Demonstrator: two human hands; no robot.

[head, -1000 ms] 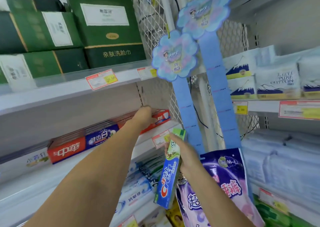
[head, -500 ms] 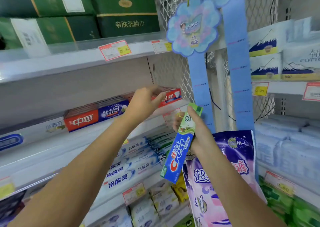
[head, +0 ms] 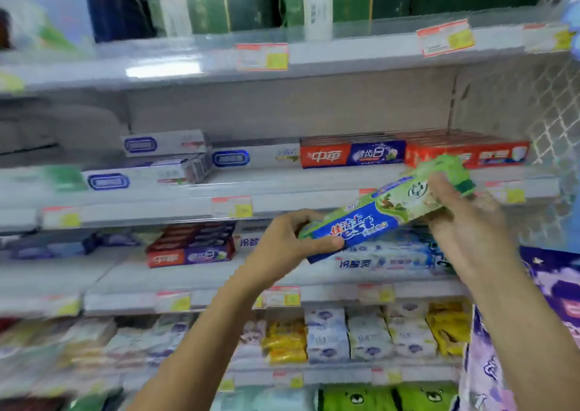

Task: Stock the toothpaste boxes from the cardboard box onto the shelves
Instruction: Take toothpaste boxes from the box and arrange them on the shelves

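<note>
Lying almost level in the air, the toothpaste box points its long axis from low left to high right, along the shelf front. The left hand pinches its lower end. The right hand grips the upper end, which seems nearer the shelf.

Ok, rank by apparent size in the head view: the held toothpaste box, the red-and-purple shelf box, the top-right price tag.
Largest: the held toothpaste box, though it is nearest the camera, so real size is unsure.
Then: the red-and-purple shelf box.
Smallest: the top-right price tag.
</note>
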